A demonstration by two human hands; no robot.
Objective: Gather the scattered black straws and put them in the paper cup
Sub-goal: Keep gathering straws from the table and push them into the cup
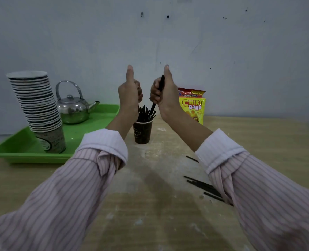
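Straws: one black straw [160, 86] is gripped in the fisted right hand [163, 95], thumb up, its lower end slanting down toward the paper cup [142, 132]. The left hand [130, 94] is also curled into a fist, thumb raised; whether it holds anything I cannot tell. More straws stand in the cup on the bench [150, 205]. Loose straws [201, 185] lie under the right sleeve.

I'm looking at a scuffed wooden table [150, 205] that is carrying a green tray [23, 151] at its left, a dark paper cup [142, 132] mid-table and a yellow snack bag [192, 105] behind. Loose black straws [202, 186] are lying flat at the right.
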